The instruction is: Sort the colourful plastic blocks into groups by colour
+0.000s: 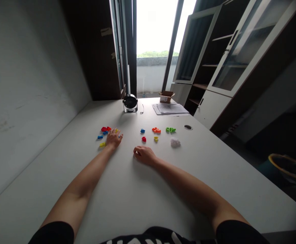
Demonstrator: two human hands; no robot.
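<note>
My left hand [114,139] lies palm down with its fingers spread over a loose group of small plastic pieces. Around it are red pieces [106,129], blue pieces [100,137] and a yellow piece [102,144]; bits of yellow and blue also show by its fingers, partly covered. Loosely curled on the table, my right hand [144,155] shows nothing between its fingers. Just beyond it lie a red piece [144,139], a blue piece [142,130] and a yellow piece [156,139]. Orange pieces [156,130] and green pieces [171,129] sit farther right, with a whitish clear bundle [175,142] nearer me.
On the white table [127,193], a round black device on a stand [130,103] stands at the back. Papers [170,108] and an open cardboard box [166,97] are at the back right. A cable hole [188,127] is near the right edge; a wall borders the left.
</note>
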